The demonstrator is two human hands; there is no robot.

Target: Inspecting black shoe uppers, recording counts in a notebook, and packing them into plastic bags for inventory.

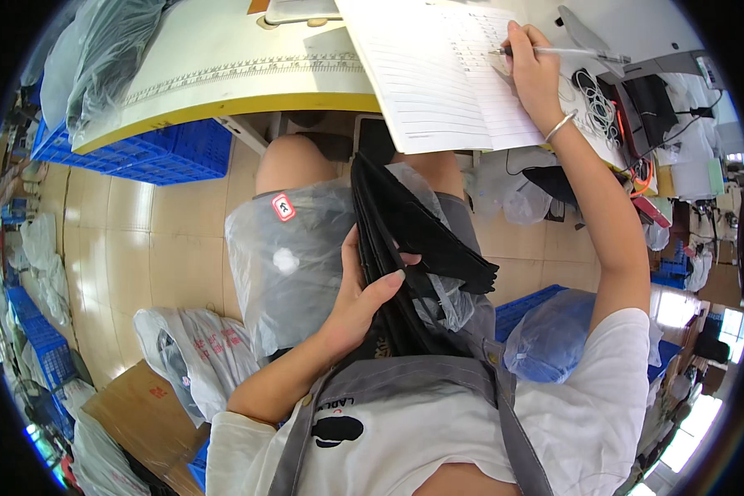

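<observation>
My right hand [533, 73] holds a pen [564, 54] with its tip on the right page of an open lined notebook [426, 87]. Handwriting covers the upper part of that page. The notebook lies on the sewing table and juts past its front edge. In my lap, my left hand [362, 289] is closed around a folded stack of black fabric pieces [405, 240], thumb on top and fingertips showing on the far side. Beneath the fabric, a clear plastic bag [285, 264] with a small red-and-white sticker spreads over my legs.
A white table [248, 70] with a yellow edge and printed ruler spans the front. Blue crates [174, 153] stand under its left side. Coiled cables [595, 103] lie right of the notebook. Plastic bags [202, 351] and a cardboard box [145, 422] sit at my left, a blue bag [550, 339] at my right.
</observation>
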